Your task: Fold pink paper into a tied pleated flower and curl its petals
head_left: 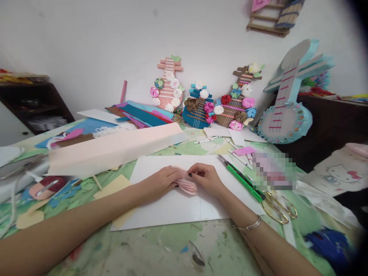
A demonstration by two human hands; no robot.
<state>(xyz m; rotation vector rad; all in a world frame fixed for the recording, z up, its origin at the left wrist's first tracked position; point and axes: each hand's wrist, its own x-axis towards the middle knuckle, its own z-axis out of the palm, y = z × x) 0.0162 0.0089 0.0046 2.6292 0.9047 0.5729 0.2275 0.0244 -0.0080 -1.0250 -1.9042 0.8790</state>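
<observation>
Two hands meet over the middle of the white sheet (pixel 178 209) on the desk (pixel 172 249). The left hand (pixel 161 180) has its fingers closed over one end of a pleated pink paper (pixel 188 186), and the right hand (pixel 207 177) pinches the other end between thumb and curled fingers. The pink paper rests on the sheet, fanning out toward the person from under the fingertips; a green cutter (pixel 244 182) and scissors (pixel 277 209) lie at the sheet's right edge.
</observation>
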